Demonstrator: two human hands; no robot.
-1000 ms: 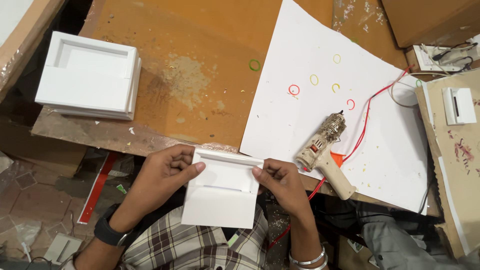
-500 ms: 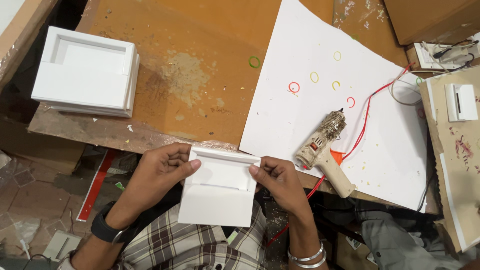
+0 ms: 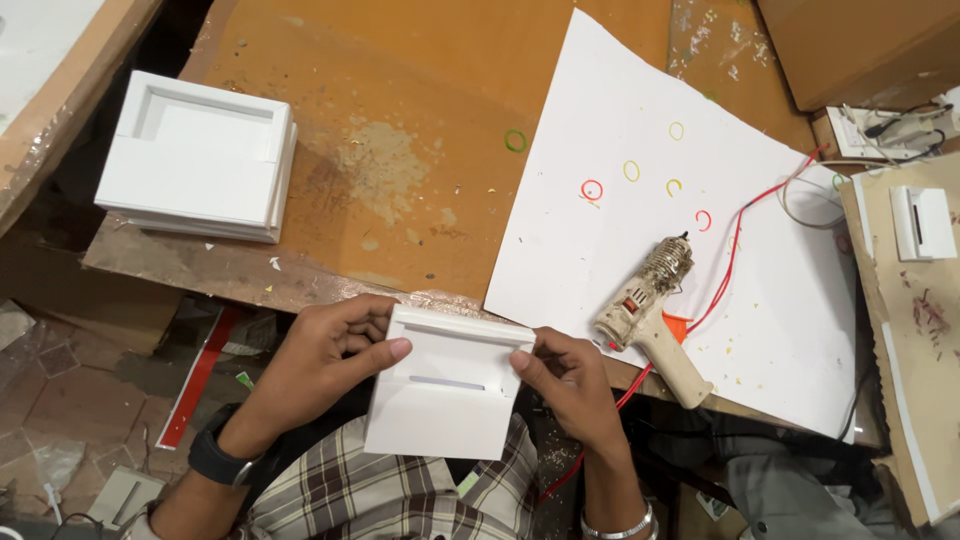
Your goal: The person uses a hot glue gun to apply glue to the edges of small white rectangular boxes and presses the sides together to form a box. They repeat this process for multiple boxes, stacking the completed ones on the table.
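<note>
Both hands hold a white square plastic part [image 3: 445, 390] with a recessed middle and a thin slot, just off the near edge of the orange wooden table [image 3: 400, 130], over my lap. My left hand [image 3: 320, 360] grips its left edge, thumb lying on the front face. On the other side, my right hand [image 3: 565, 380] pinches the right edge with the thumb on top. A dark watch sits on my left wrist, a metal bangle on my right. A worn cream glue gun [image 3: 650, 305] lies on a white sheet [image 3: 640, 120] just right of my right hand.
A stack of similar white parts [image 3: 195, 160] rests at the table's left. The sheet carries small coloured rings, and a red wire [image 3: 740, 240] runs across it. Another white part [image 3: 922, 222] lies on a board at the right. Tiled floor and debris show bottom left.
The view shifted slightly. The white part and both hands stay in nearly the same place, with the grip unchanged.
</note>
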